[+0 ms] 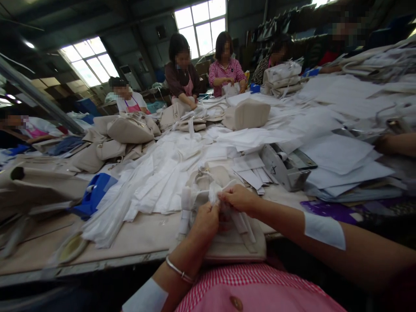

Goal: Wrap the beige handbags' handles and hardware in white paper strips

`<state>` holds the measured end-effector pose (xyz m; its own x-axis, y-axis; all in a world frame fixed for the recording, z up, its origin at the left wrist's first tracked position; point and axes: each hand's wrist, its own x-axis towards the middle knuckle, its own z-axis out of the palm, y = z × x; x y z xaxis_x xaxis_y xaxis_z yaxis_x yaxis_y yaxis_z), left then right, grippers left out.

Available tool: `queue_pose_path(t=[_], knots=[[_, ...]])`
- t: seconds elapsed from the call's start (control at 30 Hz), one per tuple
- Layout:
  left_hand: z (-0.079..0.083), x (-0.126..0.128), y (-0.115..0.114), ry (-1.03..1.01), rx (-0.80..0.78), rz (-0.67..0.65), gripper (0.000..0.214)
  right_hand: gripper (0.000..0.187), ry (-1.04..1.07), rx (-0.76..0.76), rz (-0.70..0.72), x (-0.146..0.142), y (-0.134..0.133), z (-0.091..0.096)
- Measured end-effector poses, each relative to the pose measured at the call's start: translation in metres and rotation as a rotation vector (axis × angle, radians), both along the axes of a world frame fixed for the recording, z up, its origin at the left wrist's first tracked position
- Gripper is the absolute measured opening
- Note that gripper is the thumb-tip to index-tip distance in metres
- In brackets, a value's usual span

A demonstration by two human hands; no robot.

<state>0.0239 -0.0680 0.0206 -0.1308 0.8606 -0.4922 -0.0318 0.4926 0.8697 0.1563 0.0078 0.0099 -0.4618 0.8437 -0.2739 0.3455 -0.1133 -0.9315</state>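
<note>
Pinching, item one: your fingers (224,198), both sets closed tight on a wad of white tissue paper (214,190). Your right hand (238,199) sits above and your left hand (206,219) below, thumbs meeting, seemingly to keep the wad bunched.

Item two: beige handbag (234,249), lying against your checked apron (253,281) at the near edge of the worktop (143,234), directly under the wad. Its strap (185,208) is wrapped in white strips, probably as protection. Your hands hide the opening, so its contents cannot be told.

Item three: loose white paper sheets (162,177), fanned just beyond the bag, within your reach.

Item four: grey metal tray (286,171), to your right, holding what looks like a tape roll.

Item five: further beige handbags (130,130), heaped far left, with co-workers (224,65) beyond.
</note>
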Motion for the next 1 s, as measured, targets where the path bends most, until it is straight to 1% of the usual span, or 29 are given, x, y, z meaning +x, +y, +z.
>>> queue_pose_path(t=[0.07,0.1,0.13,0.17,0.27,0.37,0.47,0.53,0.6,0.67,0.73,0.83,0.9,1.0], knots=[[-0.004,-0.004,0.002,0.026,-0.001,0.028,0.020,0.037,-0.126,0.296,-0.016,0.020,0.002,-0.001],[-0.007,-0.005,0.003,0.037,-0.004,0.033,0.020,0.034,-0.184,0.388,-0.053,0.030,0.000,-0.002],[-0.009,-0.007,0.004,0.044,-0.007,0.031,0.021,0.031,-0.230,0.427,-0.085,0.038,-0.003,-0.004],[-0.011,-0.008,0.005,0.050,-0.007,0.026,0.023,0.030,-0.268,0.420,-0.097,0.045,-0.007,-0.007],[-0.016,-0.008,0.008,0.070,0.011,0.015,0.027,0.030,-0.336,0.310,-0.050,0.050,-0.025,-0.018],[-0.017,-0.008,0.009,0.130,0.041,0.001,0.029,0.026,-0.336,0.200,-0.033,0.040,-0.039,-0.025],[-0.016,-0.011,0.007,0.189,0.057,-0.021,0.027,0.018,-0.233,-0.014,0.004,0.033,-0.042,-0.027],[-0.017,-0.013,0.005,0.203,0.061,-0.008,0.027,0.017,-0.131,-0.172,0.015,0.036,-0.041,-0.025],[-0.017,-0.014,0.003,0.201,0.073,0.018,0.027,0.018,-0.020,-0.273,0.015,0.042,-0.043,-0.023],[-0.018,-0.013,0.002,0.211,0.082,0.024,0.027,0.022,0.102,-0.311,0.022,0.049,-0.048,-0.019],[-0.018,-0.012,0.001,0.232,0.077,0.001,0.026,0.026,0.207,-0.312,0.038,0.053,-0.055,-0.014],[-0.017,-0.010,0.003,0.266,0.085,-0.057,0.023,0.030,0.287,-0.303,0.058,0.049,-0.064,-0.008],[-0.015,-0.013,0.006,0.288,0.111,-0.088,0.023,0.031,0.316,-0.272,0.002,0.041,-0.065,-0.005],[-0.005,-0.023,0.013,0.335,0.151,-0.130,0.025,0.035,0.454,-0.249,-0.181,0.022,-0.059,0.000]])
